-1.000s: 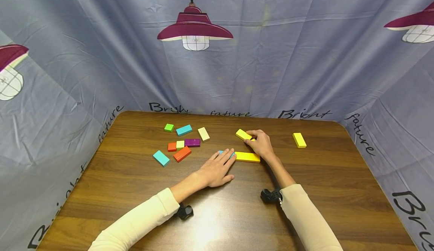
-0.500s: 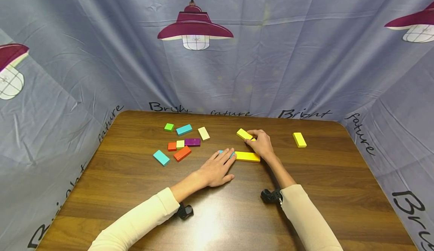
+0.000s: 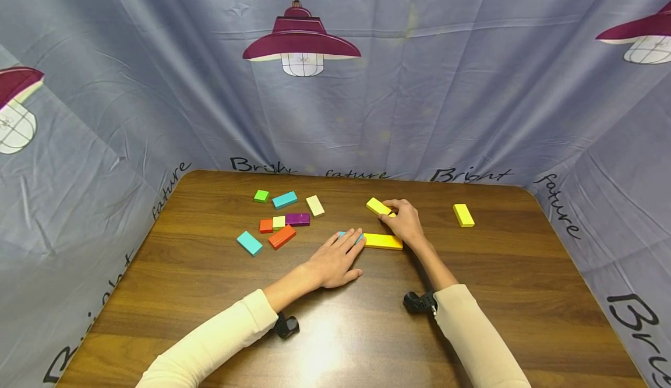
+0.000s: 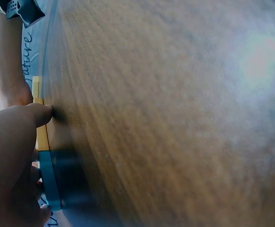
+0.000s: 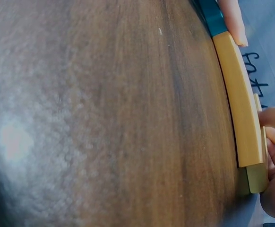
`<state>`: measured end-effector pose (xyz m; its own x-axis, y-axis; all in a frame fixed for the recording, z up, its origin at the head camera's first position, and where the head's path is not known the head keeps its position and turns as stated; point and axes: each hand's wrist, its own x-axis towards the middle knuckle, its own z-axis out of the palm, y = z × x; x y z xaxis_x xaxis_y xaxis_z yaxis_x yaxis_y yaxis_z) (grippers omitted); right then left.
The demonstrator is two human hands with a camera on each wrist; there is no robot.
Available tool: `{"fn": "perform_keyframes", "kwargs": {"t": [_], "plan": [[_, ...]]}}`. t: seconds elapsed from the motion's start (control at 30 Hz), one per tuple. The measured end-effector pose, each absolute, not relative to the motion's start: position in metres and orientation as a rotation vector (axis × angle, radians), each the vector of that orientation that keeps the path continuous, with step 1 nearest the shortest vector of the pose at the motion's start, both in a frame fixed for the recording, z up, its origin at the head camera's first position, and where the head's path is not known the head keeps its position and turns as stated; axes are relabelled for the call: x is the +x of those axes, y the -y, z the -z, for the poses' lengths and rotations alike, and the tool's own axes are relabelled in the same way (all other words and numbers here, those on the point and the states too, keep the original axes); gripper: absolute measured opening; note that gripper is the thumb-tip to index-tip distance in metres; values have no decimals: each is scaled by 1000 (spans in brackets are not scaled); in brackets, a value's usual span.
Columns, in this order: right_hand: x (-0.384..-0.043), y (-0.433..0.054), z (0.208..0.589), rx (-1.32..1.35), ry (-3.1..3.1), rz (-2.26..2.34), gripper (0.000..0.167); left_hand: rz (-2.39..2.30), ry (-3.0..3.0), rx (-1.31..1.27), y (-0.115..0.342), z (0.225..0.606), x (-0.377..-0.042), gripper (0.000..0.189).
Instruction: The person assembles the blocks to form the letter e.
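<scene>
In the head view my left hand lies flat with its fingers spread over a blue block, which they mostly cover. A long deep-yellow block meets the blue one end to end, also seen in the left wrist view. Behind it, my right hand pinches a pale yellow block between thumb and fingers, partly hidden by them. Another stretch of yellow block shows just left of those fingertips; whether it is one piece or two I cannot tell.
Left of the hands lie several blocks: purple, orange-red, cyan, blue, green and cream. One yellow block lies far right. A printed curtain stands behind the wooden table.
The yellow block by my right fingertips has shifted slightly to the right. The left hand and the other blocks have stayed put.
</scene>
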<state>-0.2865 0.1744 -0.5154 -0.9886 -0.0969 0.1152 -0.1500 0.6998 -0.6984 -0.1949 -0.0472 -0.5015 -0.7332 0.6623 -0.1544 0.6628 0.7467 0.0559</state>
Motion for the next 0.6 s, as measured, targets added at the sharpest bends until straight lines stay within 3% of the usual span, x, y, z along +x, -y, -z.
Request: {"fn": "perform_keyframes", "kwargs": {"t": [0.6], "plan": [[-286, -176, 515, 213, 2843, -1173, 43, -7, -2786, 1062, 47, 503, -196, 74]]}}
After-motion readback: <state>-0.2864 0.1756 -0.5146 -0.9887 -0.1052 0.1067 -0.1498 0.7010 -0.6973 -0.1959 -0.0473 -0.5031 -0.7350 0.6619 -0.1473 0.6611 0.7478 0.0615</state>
